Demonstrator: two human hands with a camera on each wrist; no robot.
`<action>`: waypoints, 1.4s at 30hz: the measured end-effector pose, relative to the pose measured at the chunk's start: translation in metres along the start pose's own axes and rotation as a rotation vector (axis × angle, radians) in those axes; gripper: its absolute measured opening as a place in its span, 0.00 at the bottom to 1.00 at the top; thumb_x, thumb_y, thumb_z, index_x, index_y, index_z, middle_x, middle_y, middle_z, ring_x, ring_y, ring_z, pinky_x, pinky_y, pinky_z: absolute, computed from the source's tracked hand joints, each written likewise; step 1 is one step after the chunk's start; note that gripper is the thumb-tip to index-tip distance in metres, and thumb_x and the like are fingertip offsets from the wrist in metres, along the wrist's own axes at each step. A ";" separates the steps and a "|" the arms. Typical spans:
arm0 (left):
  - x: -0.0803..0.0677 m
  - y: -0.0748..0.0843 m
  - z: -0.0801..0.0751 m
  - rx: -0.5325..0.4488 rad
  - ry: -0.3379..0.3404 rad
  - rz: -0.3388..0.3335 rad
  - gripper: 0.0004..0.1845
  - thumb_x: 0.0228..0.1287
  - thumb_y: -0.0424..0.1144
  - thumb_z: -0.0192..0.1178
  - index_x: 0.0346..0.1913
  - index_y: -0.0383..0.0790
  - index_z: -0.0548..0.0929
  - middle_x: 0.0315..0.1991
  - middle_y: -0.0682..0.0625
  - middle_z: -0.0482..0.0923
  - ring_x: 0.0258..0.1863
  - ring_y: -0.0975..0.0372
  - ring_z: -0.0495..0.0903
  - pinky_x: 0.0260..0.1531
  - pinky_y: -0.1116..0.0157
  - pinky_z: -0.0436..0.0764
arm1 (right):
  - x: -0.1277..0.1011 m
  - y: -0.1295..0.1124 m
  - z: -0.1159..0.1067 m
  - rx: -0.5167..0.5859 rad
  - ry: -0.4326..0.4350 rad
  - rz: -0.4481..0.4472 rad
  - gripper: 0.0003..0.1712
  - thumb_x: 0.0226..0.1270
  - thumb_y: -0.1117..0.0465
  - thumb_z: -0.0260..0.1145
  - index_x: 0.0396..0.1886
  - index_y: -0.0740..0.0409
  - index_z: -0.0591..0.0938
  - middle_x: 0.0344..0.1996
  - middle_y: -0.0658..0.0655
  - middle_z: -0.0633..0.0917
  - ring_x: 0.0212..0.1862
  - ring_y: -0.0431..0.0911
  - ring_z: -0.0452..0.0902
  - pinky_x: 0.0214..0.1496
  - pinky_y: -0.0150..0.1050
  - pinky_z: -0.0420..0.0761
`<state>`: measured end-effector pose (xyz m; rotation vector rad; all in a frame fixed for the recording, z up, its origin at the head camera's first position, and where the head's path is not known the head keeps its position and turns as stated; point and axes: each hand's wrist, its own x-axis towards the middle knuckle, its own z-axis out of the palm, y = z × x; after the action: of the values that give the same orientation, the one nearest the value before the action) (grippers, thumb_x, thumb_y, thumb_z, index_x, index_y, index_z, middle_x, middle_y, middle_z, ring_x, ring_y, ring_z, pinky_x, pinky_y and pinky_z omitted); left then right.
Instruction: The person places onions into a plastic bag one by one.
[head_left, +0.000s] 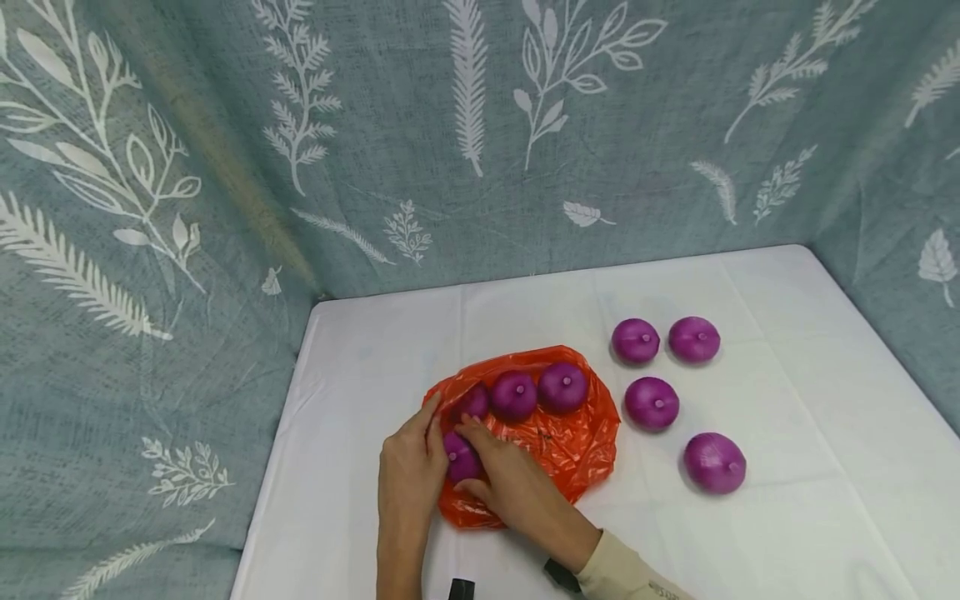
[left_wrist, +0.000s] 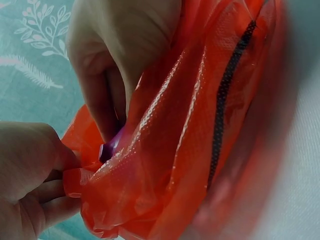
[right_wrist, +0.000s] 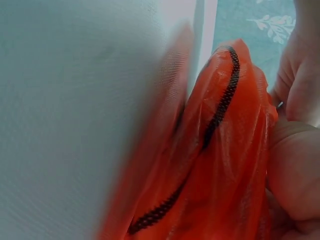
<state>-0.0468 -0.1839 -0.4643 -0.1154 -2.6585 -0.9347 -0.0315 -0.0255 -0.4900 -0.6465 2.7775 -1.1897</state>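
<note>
A crumpled red plastic bag (head_left: 570, 450) lies with its mouth wide on the table, several purple onions inside. At the bag's left rim, my left hand (head_left: 411, 467) pinches the plastic, which its fingers also show in the left wrist view. My right hand (head_left: 525, 492) reaches over the bag and holds a purple onion (head_left: 461, 455) at the left side, thumb and fingers around it. Behind that onion sits another onion (head_left: 472, 402), partly hidden by the bag and fingers. Two more, a middle onion (head_left: 513, 395) and a right-hand onion (head_left: 562, 387), rest along the far rim.
Several loose onions lie right of the bag: two at the back, one onion (head_left: 652, 404) nearer, and one onion (head_left: 715, 463) closest to the front. A white cloth covers the table (head_left: 810, 500). Patterned curtains (head_left: 420, 150) hang along its back and sides.
</note>
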 end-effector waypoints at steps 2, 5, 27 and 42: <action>-0.001 0.000 0.000 0.003 0.002 -0.002 0.19 0.76 0.30 0.61 0.66 0.36 0.85 0.49 0.36 0.89 0.25 0.58 0.78 0.24 0.66 0.77 | -0.001 0.000 0.000 -0.016 0.008 -0.003 0.41 0.71 0.55 0.75 0.79 0.59 0.70 0.76 0.62 0.73 0.73 0.54 0.74 0.69 0.51 0.79; -0.001 -0.001 0.001 0.004 0.003 -0.006 0.19 0.75 0.30 0.61 0.66 0.36 0.85 0.52 0.35 0.88 0.29 0.56 0.82 0.26 0.64 0.80 | -0.002 0.001 -0.001 -0.048 0.027 -0.004 0.40 0.72 0.55 0.74 0.79 0.59 0.70 0.77 0.62 0.73 0.75 0.53 0.72 0.69 0.52 0.79; 0.001 -0.001 0.005 0.009 0.004 0.022 0.19 0.76 0.30 0.61 0.65 0.35 0.85 0.48 0.36 0.90 0.26 0.57 0.80 0.26 0.64 0.80 | -0.004 0.004 -0.030 0.080 0.103 0.006 0.40 0.71 0.53 0.75 0.78 0.59 0.72 0.74 0.60 0.76 0.66 0.52 0.82 0.66 0.47 0.82; 0.004 -0.002 0.005 -0.018 0.007 0.010 0.18 0.76 0.29 0.60 0.65 0.35 0.85 0.53 0.36 0.88 0.38 0.52 0.89 0.34 0.57 0.87 | -0.025 0.014 -0.108 0.217 0.486 -0.011 0.47 0.66 0.54 0.79 0.82 0.42 0.69 0.78 0.44 0.71 0.73 0.48 0.73 0.70 0.44 0.77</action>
<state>-0.0525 -0.1822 -0.4677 -0.1294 -2.6406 -0.9540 -0.0362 0.0668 -0.4269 -0.3935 2.9375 -1.8316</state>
